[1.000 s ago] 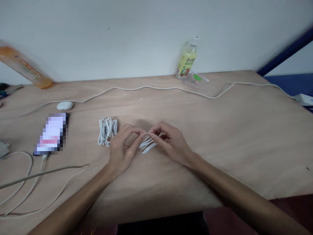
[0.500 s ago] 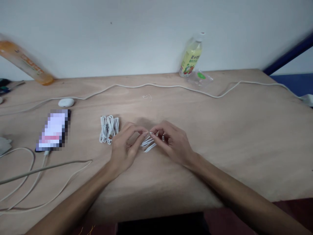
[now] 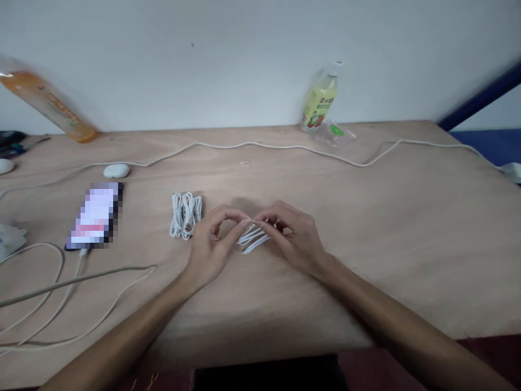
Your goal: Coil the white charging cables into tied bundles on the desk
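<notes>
Pale wall (image 3: 244, 54) fills the top of view; below it a wood surface (image 3: 407, 228) takes up most of the rest. A long white cord (image 3: 260, 145) snakes across the back of the surface, 9 to 3 o'clock. Orange bottle (image 3: 49, 103) leans tilted at the wall at 10 o'clock, blurred. Loose pale leads (image 3: 61, 282) loop at 8 o'clock, one running up to a phone (image 3: 95, 216) lying flat at 9 o'clock of the hands, screen blurred out. Yellow-green drink bottle (image 3: 319, 100) stands upright at 1 o'clock by the wall, w/ a clear wrapper (image 3: 336, 133) just beside its base. Both bare forearms come in from the bottom edge & meet near centre. Left hand (image 3: 211, 244) & right hand (image 3: 299, 239) face each other, fingertips touching over a folded white cable (image 3: 254, 239) that lies on the surface btw them. Left grip: thumb & forefinger closed, pinching the cable's upper end. Right grip: same, closed on that end from the other side, other fingers curled. Any tie at the pinch is too small to tell. A tied white cable bundle (image 3: 185, 214) lies at 9 o'clock of the left hand, just beside it, not touching. White oval case (image 3: 116, 171) sits at 10 o'clock, right by the long cord. Tiny wire scrap (image 3: 249, 163) lies at 12 o'clock of the hands, near the cord.
</notes>
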The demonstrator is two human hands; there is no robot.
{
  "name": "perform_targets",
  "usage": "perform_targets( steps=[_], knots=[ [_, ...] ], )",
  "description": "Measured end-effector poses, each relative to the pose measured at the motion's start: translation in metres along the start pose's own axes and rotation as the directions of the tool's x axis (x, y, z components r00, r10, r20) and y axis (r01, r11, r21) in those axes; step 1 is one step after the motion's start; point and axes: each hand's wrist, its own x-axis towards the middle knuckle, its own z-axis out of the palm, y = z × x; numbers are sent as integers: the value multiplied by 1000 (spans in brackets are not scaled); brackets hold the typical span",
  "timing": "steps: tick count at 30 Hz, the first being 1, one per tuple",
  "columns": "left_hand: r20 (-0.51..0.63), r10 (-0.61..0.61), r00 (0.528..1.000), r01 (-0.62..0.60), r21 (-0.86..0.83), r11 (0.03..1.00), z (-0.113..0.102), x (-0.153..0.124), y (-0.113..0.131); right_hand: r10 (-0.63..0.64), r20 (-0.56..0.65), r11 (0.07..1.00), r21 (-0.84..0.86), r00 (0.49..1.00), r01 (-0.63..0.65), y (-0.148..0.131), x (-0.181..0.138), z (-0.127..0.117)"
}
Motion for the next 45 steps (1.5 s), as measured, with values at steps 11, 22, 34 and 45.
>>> perform_targets(
  steps=[11,22,34,45],
  knots=[
    [44,-123,991,124,-18,992,0,3,1,115,-87,993,37,989,-112,-2,-1,6],
    [-49,-47,998,46,-24,999,3,2,-3,-31,-153,986,-164,988,5,-5,-5,10],
    [-24,28,999,-27,50,998,4,-1,-1,-255,-27,878,-426,966,220,2,-6,12],
    [16,91,996,-92,171,981,-1,4,-1,-131,52,939,-312,990,141,5,-6,11]
  ],
)
